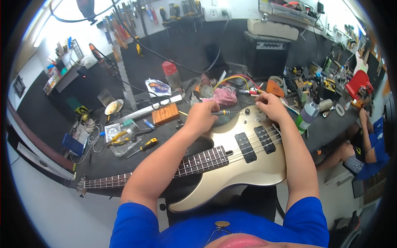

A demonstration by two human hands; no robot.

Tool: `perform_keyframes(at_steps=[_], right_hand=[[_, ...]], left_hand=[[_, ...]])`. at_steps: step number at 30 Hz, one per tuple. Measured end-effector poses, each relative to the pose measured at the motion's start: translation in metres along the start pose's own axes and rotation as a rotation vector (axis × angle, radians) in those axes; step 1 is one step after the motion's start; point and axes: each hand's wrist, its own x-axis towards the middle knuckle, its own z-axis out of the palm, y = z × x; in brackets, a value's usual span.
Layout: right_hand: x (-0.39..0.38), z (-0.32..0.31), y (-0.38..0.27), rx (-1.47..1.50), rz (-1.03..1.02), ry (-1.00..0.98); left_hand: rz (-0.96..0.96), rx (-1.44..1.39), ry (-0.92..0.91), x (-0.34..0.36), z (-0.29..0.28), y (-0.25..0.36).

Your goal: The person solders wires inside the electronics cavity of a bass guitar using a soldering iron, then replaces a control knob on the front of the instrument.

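Note:
A gold electric bass guitar lies across the bench edge in front of me, its neck pointing left. My left hand is closed around a small screwdriver with a yellow and black handle. Its thin shaft points right, toward a black control knob on the bass body. Beyond the control knobs, my right hand has its fingers bent together at the body's far edge. Whatever those fingertips hold, if anything, is too small to make out. Two black pickups sit under the strings.
Left on the bench lie another screwdriver, yellow pliers and a wooden block. Behind my hands are a pink cloth and coloured cables. A spray bottle stands right of my right arm. Another person sits at far right.

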Motion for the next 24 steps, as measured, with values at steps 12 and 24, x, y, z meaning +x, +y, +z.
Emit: perform_keyframes(at_steps=[12, 24], right_hand=[[0.001, -0.001, -0.014, -0.002, 0.056, -0.061], [-0.001, 0.001, -0.012, -0.016, 0.07, -0.09]], left_hand=[[-0.323, 0.528, -0.204, -0.096, -0.096, -0.027], [-0.317, 0.649, -0.221, -0.07, -0.113, -0.033]])
